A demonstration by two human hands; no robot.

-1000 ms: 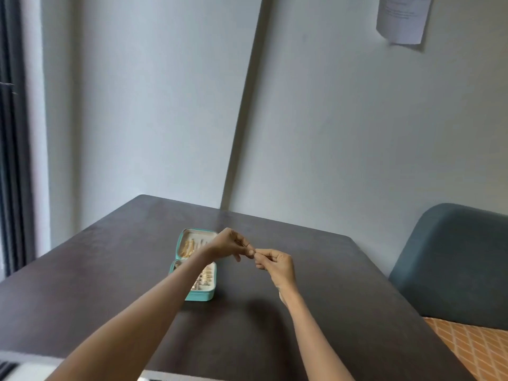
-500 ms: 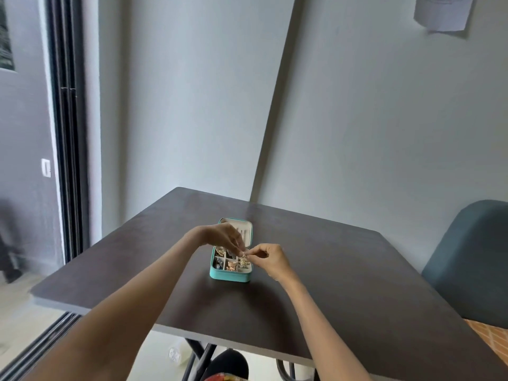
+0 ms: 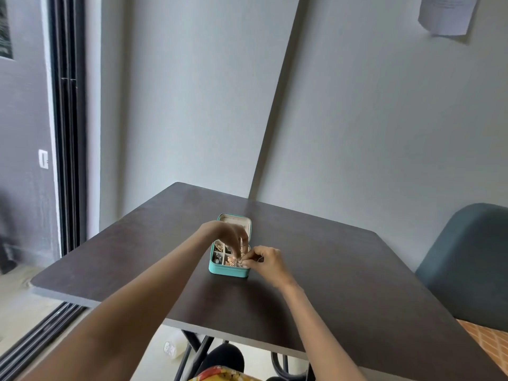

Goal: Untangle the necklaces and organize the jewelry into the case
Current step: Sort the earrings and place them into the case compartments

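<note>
Centre frame: right hand (image 3: pixel 265 261) pinches a small gold piece (image 3: pixel 239 261) over the case (image 3: pixel 229 272)'s near-right corner; left hand (image 3: pixel 229 235), fingers drooping loosely, hovers just above.

Bare forearms, no sleeves or rings

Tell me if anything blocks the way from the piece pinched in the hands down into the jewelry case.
Nothing visible does. The small gold piece sits pinched between the left hand and the right hand, right above the open teal case. The lid is up, though the near compartments already hold jewelry.
</note>
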